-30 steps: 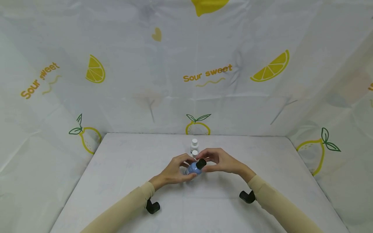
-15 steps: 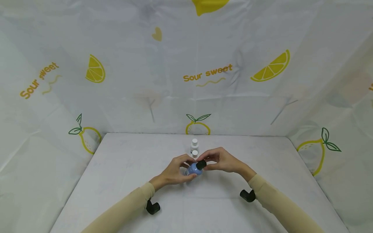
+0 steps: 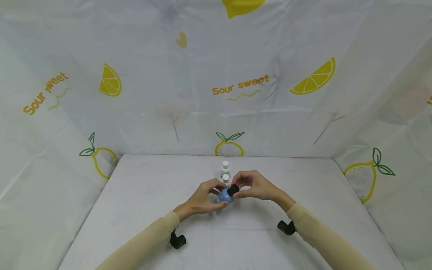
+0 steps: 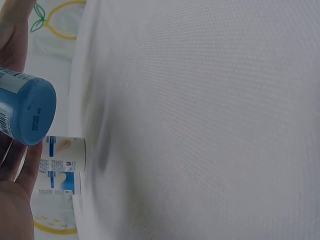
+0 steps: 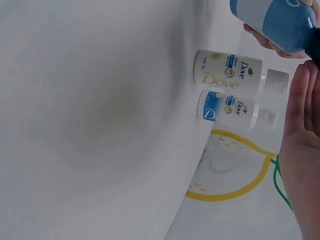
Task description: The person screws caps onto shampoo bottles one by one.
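Note:
Over the middle of the table, the left hand (image 3: 202,197) grips a tilted blue bottle (image 3: 223,196) round its body. Its black cap (image 3: 233,189) points up and to the right. Fingers and thumb of the right hand (image 3: 256,186) pinch this cap from the right. In the left wrist view the base of the blue bottle (image 4: 40,112) faces the camera, clear of the table. The right wrist view shows the right hand (image 5: 305,130) beside the cap, which is partly cut off by the frame edge.
Two white Dove bottles stand upright behind the hands, one in front of the other: the nearer bottle (image 5: 227,71) and the farther bottle (image 5: 232,109). A white cloth covers the table (image 3: 152,180). A lemon-print curtain (image 3: 199,127) rises along the back edge.
The right hand's fingertips have drawn back to the right and curled closer round the black cap. Left hand and blue bottle have stayed nearly still, as have the white bottles.

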{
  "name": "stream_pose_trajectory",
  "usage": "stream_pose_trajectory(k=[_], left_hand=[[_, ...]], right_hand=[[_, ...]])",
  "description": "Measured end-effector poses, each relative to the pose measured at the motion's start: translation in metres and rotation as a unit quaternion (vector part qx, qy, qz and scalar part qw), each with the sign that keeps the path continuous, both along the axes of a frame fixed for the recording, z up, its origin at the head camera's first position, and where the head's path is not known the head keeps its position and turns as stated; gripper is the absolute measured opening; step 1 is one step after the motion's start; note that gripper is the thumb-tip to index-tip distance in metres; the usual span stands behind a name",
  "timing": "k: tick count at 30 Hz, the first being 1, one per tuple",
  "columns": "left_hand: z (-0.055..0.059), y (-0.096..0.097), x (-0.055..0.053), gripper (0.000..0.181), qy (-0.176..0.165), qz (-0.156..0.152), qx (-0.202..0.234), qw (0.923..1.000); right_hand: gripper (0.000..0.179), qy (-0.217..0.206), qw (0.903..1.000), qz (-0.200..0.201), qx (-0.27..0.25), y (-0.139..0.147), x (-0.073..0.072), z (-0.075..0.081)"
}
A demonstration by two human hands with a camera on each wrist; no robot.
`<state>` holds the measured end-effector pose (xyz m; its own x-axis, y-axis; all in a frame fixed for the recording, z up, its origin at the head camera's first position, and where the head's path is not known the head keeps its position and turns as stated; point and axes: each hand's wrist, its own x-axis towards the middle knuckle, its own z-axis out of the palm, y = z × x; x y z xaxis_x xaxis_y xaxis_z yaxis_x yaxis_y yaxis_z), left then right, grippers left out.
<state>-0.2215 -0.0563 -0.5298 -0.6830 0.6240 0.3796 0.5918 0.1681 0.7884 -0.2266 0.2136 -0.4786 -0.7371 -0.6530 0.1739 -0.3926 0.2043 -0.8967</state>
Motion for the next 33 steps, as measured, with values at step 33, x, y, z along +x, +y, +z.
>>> stream_pose_trajectory(k=[33], left_hand=[[-0.0040,-0.0012,0.0002,0.045,0.011,-0.007,-0.003,0.9999]], right_hand=[[0.030,0.008,0.9983,-0.045,0.036,-0.0076,0.0032,-0.0046]])
